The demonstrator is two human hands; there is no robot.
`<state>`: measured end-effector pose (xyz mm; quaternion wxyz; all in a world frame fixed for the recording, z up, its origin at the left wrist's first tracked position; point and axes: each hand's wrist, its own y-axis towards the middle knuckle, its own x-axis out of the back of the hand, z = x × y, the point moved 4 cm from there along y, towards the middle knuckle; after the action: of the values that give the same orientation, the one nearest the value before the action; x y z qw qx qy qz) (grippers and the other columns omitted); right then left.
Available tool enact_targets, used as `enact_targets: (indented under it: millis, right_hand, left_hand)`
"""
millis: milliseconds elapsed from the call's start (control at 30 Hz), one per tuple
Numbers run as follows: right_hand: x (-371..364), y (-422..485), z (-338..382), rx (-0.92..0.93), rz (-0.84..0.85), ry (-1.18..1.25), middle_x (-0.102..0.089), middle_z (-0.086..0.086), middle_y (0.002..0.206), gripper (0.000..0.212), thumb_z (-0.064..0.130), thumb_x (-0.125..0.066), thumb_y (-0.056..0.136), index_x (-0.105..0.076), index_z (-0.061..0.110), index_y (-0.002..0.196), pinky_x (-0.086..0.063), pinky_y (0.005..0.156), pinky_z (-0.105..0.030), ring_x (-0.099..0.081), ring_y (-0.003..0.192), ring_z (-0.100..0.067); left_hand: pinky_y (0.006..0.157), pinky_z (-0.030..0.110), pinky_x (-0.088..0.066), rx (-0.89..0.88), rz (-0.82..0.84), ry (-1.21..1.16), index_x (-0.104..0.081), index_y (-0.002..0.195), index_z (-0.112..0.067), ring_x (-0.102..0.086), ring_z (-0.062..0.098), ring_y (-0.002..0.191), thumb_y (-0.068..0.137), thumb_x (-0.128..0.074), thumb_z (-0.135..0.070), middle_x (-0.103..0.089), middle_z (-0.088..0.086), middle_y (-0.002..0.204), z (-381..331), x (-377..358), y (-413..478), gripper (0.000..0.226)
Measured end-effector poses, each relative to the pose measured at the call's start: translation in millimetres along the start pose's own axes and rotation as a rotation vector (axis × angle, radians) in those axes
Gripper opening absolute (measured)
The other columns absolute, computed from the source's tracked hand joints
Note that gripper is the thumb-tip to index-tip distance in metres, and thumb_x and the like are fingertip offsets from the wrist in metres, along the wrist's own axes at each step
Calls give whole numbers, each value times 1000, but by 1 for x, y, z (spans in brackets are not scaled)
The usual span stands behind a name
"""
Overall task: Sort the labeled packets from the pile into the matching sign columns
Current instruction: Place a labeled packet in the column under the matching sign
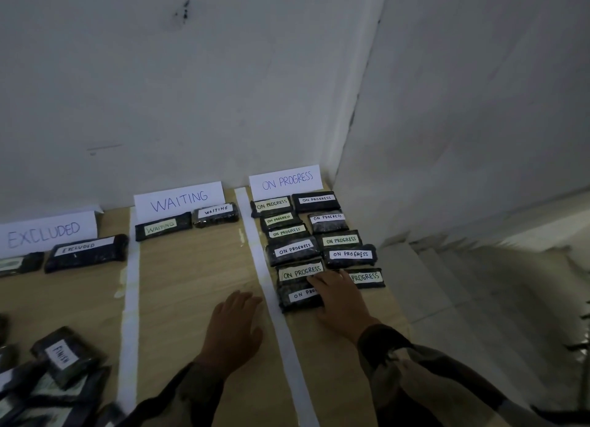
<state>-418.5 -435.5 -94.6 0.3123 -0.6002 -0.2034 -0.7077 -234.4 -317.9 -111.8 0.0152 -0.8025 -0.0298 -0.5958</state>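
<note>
Black film wraps the nearest ON PROGRESS packet point(298, 299), lying at 6 o'clock from the ON PROGRESS sign point(285, 181); it looks light, soft and slick, best pinched by its long edges. The right hand point(338, 295) presses it with straight fingers; the left hand point(234, 327), at 8 o'clock, lies flat and open.

Black packets point(295, 253), white and pale-green labels point(350, 254), white signs point(285, 180), tan floor point(191, 273)

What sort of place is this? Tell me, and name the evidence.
Probably a bare indoor room corner used as a sorting station: plain white walls, a wooden surface divided by white tape strips, and handwritten paper signs heading each column.
</note>
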Motion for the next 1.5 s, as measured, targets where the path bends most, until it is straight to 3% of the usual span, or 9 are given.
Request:
enact_targets:
  millis: [133,333,467,567,633,800,967,1167,1500]
  right_hand:
    - [1,-2,1,12,-45,4,-46,-6,140,64,16,-61,79,-43,13,140,-3,116,-45,-35,135,-26]
    - [2,-6,17,36,-228,86,-63,-7,105,44,16,-58,65,-64,12,109,-40,102,-55,-58,103,-27]
    - [0,-9,53,86,-304,189,-62,-2,92,31,15,-47,68,-64,15,93,-46,90,-43,-54,90,-20]
    - [-7,-8,84,129,-274,222,-60,-2,92,34,11,-53,63,-63,17,95,-42,88,-41,-50,92,-19]
    - [-7,-7,107,148,-252,226,-60,-2,92,33,14,-49,64,-63,18,94,-41,87,-41,-52,92,-21]
    - [-10,-7,170,215,-217,257,-59,0,88,32,19,-48,62,-64,22,90,-39,80,-34,-56,85,-21]
    - [-19,-8,234,246,-146,291,-57,-1,87,31,21,-45,64,-63,21,89,-35,77,-34,-57,82,-24]
    - [-32,-13,305,244,3,300,-55,-3,104,34,21,-47,72,-62,19,102,-27,84,-34,-50,99,-27]
    - [-53,-17,395,265,78,396,-51,-4,124,35,20,-53,88,-55,19,123,-38,93,-38,-44,116,-26]
  left_hand:
    - [77,40,-54,-1,17,-24,-63,110,-16,-62,29,102,60,-72,-31,-64,5,110,3,-1,2,53]
    - [76,40,-54,25,0,-4,-63,110,-15,-63,29,101,58,-68,-34,-65,7,110,13,7,-3,56]
    - [95,44,-44,81,-4,-17,-56,124,-15,-51,31,121,72,-65,-31,-56,9,127,28,22,-17,55]
    - [109,40,-27,127,-7,-50,-42,137,-19,-32,26,136,84,-59,-32,-41,5,143,42,35,-34,57]
    - [106,43,-33,144,-23,-54,-48,133,-17,-38,29,133,81,-62,-31,-47,8,138,55,49,-50,56]
    - [77,42,-53,182,-34,-11,-61,112,-16,-61,32,105,63,-54,-36,-63,9,110,96,77,-95,53]
    - [78,43,-52,266,-91,-2,-62,114,-12,-59,32,100,68,-53,-31,-63,10,109,133,108,-145,50]
    - [81,43,-51,345,-133,-51,-62,114,-11,-57,34,104,71,-55,-20,-61,11,112,180,124,-209,45]
    - [89,48,-44,531,-136,80,-54,124,-11,-52,33,113,76,-58,-37,-58,11,122,235,131,-276,55]
